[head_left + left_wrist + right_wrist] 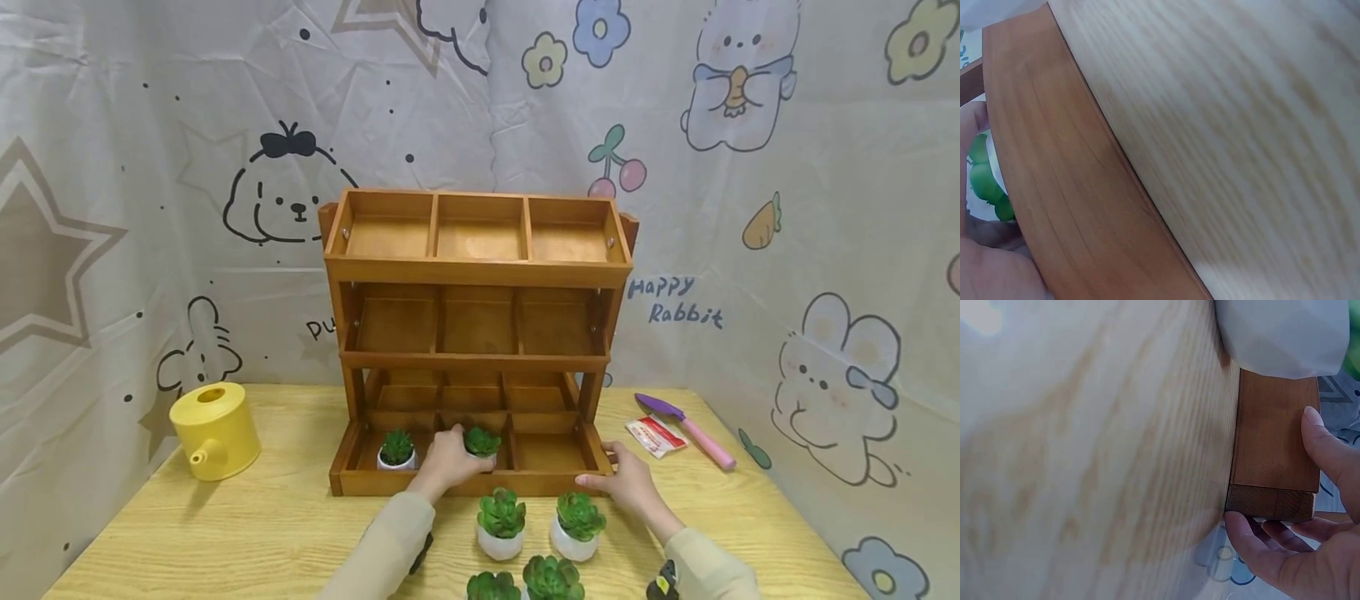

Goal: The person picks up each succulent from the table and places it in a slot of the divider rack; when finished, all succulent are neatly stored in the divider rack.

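Note:
A brown wooden tiered shelf (480, 362) with divided compartments stands on the table. My left hand (450, 457) grips a small potted succulent (482, 442) within the bottom tier's middle compartment; in the left wrist view its green leaves (985, 181) show partly behind the front board. Another potted succulent (397, 450) sits in the bottom left compartment. At the shelf's front right corner, my right hand (628, 481) holds the wood, thumb on the front board (1277, 437) and fingers against the end. Whether the left hand's pot touches the compartment floor is hidden.
Several potted succulents (501, 525) stand in front of the shelf, one (1285, 337) close to its front board. A yellow watering can (217, 433) is at left. A purple-and-pink trowel (693, 433) and a red-and-white packet (657, 435) lie at right.

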Tool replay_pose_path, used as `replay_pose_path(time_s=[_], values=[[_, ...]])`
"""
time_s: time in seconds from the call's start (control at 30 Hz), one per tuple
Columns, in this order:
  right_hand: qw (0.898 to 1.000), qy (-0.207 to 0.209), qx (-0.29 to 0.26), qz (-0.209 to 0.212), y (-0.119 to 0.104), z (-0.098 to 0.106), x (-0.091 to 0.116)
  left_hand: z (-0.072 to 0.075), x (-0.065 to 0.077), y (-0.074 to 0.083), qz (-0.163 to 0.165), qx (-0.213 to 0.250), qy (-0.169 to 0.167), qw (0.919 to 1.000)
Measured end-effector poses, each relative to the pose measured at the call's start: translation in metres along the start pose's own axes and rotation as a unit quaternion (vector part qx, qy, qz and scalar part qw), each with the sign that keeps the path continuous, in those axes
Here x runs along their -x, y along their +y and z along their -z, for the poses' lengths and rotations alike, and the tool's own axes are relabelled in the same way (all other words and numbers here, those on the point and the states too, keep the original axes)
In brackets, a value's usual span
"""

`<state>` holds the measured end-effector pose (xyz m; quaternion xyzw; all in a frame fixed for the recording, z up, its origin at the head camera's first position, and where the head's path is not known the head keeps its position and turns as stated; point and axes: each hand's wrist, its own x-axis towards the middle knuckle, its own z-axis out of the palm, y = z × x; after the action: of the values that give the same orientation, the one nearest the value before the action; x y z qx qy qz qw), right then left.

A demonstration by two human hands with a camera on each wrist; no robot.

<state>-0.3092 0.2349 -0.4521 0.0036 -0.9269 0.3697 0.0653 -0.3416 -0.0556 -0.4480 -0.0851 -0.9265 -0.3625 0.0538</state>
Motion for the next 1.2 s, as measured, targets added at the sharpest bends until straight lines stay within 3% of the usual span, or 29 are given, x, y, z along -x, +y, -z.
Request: replay_pose_path(time_s=[0.33, 1.2], values=[[1.0, 0.002, 0.003, 0.004, -0.0019, 0.0013, 0.0011, 0.0008, -0.0003, 0.0035, 0.022, 0.013, 0.0, 0.9997], [1.0, 0.006, 0.004, 0.005, 0.0009, -0.001, -0.0002, 0.0003, -0.0002, 0.0035, 0.019, -0.005, -0.018, 0.9996]])
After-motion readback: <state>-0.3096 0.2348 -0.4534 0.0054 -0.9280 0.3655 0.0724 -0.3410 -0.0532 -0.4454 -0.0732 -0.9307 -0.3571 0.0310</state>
